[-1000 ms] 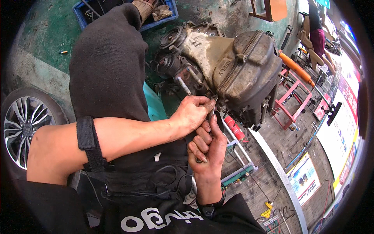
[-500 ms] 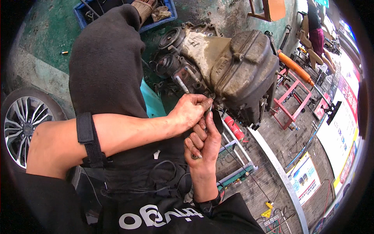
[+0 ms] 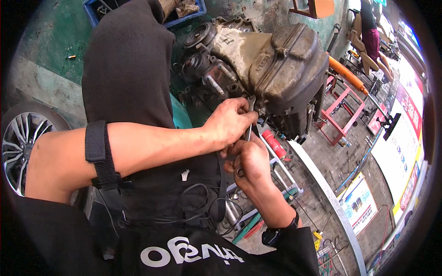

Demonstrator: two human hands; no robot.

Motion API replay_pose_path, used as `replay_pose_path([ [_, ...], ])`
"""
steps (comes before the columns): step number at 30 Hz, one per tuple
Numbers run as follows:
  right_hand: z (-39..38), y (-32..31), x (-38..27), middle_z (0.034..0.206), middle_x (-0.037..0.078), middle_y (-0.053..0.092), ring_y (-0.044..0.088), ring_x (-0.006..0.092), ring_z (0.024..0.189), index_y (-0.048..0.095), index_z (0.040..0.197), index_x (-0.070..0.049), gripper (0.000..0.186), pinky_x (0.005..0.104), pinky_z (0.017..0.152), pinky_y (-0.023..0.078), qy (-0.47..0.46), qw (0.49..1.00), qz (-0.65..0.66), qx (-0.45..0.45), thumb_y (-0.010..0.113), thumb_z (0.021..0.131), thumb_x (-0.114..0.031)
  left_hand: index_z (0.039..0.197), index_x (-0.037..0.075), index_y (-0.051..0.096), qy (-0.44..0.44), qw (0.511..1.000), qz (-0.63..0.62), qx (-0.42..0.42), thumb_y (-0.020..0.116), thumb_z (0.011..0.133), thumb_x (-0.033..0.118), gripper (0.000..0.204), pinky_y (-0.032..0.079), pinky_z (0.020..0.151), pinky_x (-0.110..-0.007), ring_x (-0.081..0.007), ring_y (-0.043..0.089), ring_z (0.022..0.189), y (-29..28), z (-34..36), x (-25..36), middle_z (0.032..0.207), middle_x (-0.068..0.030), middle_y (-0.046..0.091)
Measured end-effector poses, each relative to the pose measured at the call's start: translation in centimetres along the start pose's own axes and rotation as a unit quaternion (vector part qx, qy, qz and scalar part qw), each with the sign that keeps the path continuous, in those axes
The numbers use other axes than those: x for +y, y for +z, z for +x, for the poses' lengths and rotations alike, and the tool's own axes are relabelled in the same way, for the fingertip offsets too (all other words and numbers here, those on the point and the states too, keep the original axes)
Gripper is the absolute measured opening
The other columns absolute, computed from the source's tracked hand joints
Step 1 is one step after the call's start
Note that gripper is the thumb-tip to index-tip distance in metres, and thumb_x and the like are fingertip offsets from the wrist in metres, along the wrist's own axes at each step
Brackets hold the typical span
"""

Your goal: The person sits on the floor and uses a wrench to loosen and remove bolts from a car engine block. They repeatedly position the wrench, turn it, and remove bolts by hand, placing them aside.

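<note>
A dirty engine (image 3: 290, 73) with a brown-stained cover stands just beyond my hands. Between my hands runs a slim metal combination wrench (image 3: 249, 133). Its open jaw points up against the engine's lower edge, and a ring end shows at the heel of my right hand. My left hand (image 3: 230, 120) is closed around the wrench near the jaw, fingertips beside the engine. Lower down, my right hand (image 3: 253, 163) is closed on the shank, its wrist bent. Whatever the jaw touches is too small to make out. Pulleys (image 3: 200, 36) sit on the engine's left side.
A blue crate (image 3: 186, 18) with parts lies at the far left, near my dark-trousered leg (image 3: 124, 69). A car wheel (image 3: 27, 142) is at the left. To the right are a red frame (image 3: 340, 112) with an orange cylinder (image 3: 347, 73), and a red extinguisher-like bottle (image 3: 275, 144).
My right hand has turned over and its wrist has swung right. The wrench jaw now shows above my left hand. My left hand has shifted slightly, and the view has moved a little.
</note>
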State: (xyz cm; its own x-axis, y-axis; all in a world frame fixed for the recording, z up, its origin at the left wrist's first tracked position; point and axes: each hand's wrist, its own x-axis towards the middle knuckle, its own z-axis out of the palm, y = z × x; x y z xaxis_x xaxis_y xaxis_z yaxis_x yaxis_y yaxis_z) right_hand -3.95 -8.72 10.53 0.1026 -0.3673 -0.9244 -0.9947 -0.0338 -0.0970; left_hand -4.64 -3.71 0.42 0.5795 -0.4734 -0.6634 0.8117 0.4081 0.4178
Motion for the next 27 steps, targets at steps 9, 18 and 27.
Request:
replay_pose_path([
  [9, 0.8, 1.7, 0.5, 0.053, 0.002, 0.04, 0.032, 0.0096, 0.033, 0.045, 0.084, -0.003, 0.016, 0.0238, 0.029, 0.021, -0.085, 0.994, -0.011, 0.072, 0.035, 0.075, 0.006, 0.076, -0.002, 0.064, -0.001, 0.999, 0.036, -0.019, 0.055, 0.083, 0.022, 0.026, 0.046, 0.067, -0.027, -0.0113, 0.059, 0.07, -0.7, -0.3, 1.0, 0.074, -0.0107, 0.066],
  [18, 2.9, 0.8, 2.9, 0.074, 0.004, 0.056, 0.053, 0.01, 0.051, 0.051, 0.097, 0.0, 0.013, 0.023, 0.041, 0.039, -0.178, 0.98, -0.043, 0.08, 0.045, 0.086, -0.005, 0.079, -0.004, 0.063, 0.011, 0.998, 0.061, -0.019, 0.053, 0.084, 0.02, 0.026, 0.047, 0.069, -0.029, -0.0155, 0.062, 0.07, -1.0, -0.4, 1.4, 0.075, -0.0124, 0.066],
  [27, 3.6, 1.5, 3.9, 0.098, 0.007, 0.056, 0.057, 0.0147, 0.086, 0.051, 0.102, 0.001, 0.017, 0.0268, 0.074, 0.047, -0.256, 0.962, -0.064, 0.076, 0.046, 0.086, -0.003, 0.078, -0.004, 0.062, 0.009, 0.997, 0.074, -0.02, 0.052, 0.083, 0.019, 0.026, 0.048, 0.069, -0.031, -0.0185, 0.063, 0.071, -1.0, -0.3, 1.2, 0.074, -0.013, 0.066],
])
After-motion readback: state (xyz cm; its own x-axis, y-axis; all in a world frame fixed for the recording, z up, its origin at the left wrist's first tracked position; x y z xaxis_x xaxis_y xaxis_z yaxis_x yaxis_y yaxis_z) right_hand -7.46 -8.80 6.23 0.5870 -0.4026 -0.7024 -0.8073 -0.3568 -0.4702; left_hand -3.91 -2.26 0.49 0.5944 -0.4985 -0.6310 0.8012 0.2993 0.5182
